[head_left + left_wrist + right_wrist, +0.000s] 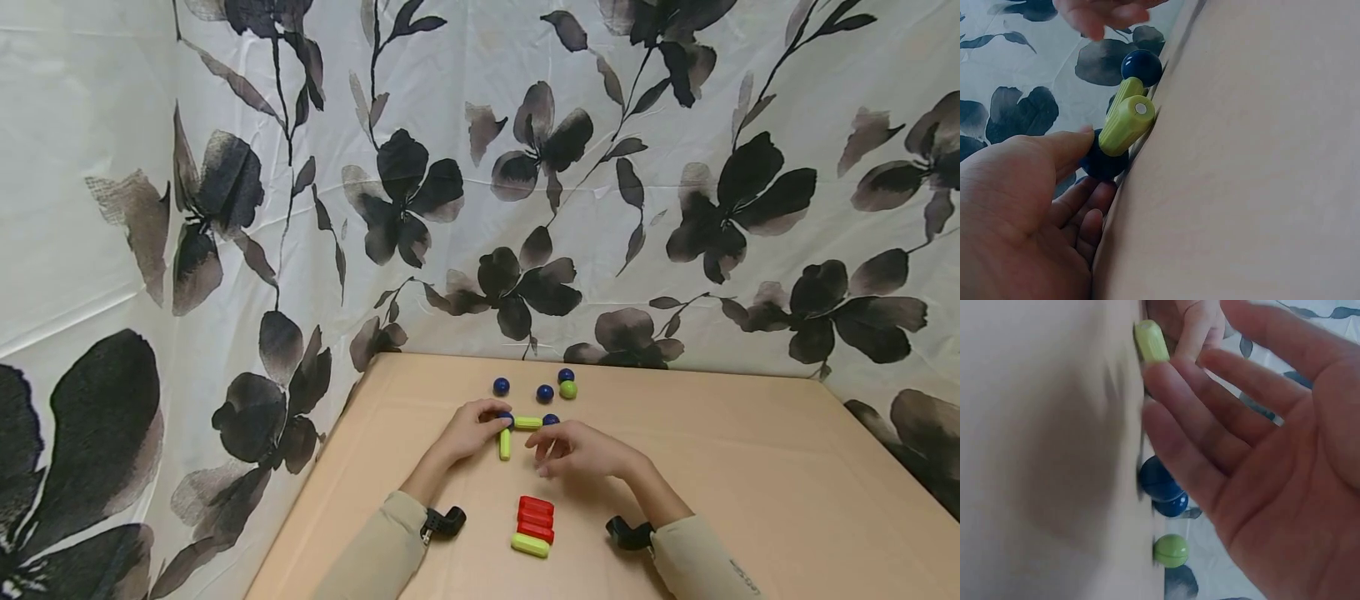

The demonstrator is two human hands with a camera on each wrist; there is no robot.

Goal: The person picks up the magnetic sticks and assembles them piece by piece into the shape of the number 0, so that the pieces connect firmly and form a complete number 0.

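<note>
We are joining rods and balls on the tabletop (750, 467): left hand (468, 431) fingers pinch the corner blue ball (1102, 164); right hand (581, 450) hovers, fingers loose and empty. We judge another piece must come next.

The table (750, 467) is pale tan; the curtain (675, 167) behind it is white with black and grey-brown flowers. Balls: four dark blue (501, 386), one lime green (568, 389). Rods: two lime (528, 422) by the hands, a red stack (536, 517) with one lime (530, 545). Sleeves (375, 550) are beige
</note>
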